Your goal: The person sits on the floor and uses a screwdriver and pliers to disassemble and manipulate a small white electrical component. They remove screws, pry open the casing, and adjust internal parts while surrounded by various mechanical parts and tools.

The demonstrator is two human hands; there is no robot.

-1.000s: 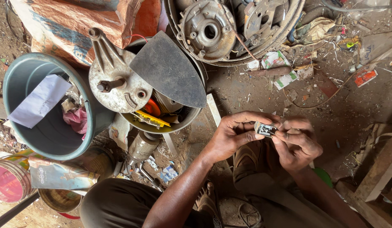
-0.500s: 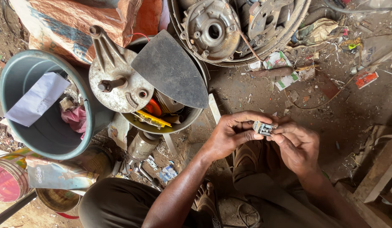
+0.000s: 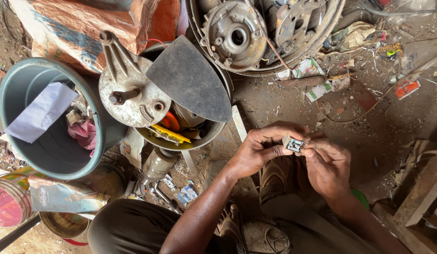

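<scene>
Both forearms are brought in from the near edge of the view and meet over the bare dirt floor (image 3: 369, 136), right of centre. The left hand (image 3: 260, 150) is held with its back up and its fingers curled inward, the thumb and fingertips closed on the left side of a small grey rectangular metal-and-plastic part (image 3: 293, 144). The right hand (image 3: 327, 164) is cupped from the right, its fingers folded over and its thumb pressed against the same part – so the part is gripped between both hands, raised above the ground and above a sandalled foot (image 3: 275, 176) that is seen beneath them.

The part's long axis is laid roughly left to right, slightly tilted, with one pale face turned up toward the camera; finer detail cannot be told.

To the far left of the hands a round metal basin (image 3: 213, 134) is set, filled with a grey cast-metal hub plate (image 3: 131, 96) and a dark triangular iron sole plate (image 3: 192, 80). Further left stands a grey-green plastic bucket (image 3: 16, 89) – a folded white paper is lying inside it. At the far edge a large round pan of greasy metal engine parts (image 3: 237, 35) is seen.
</scene>
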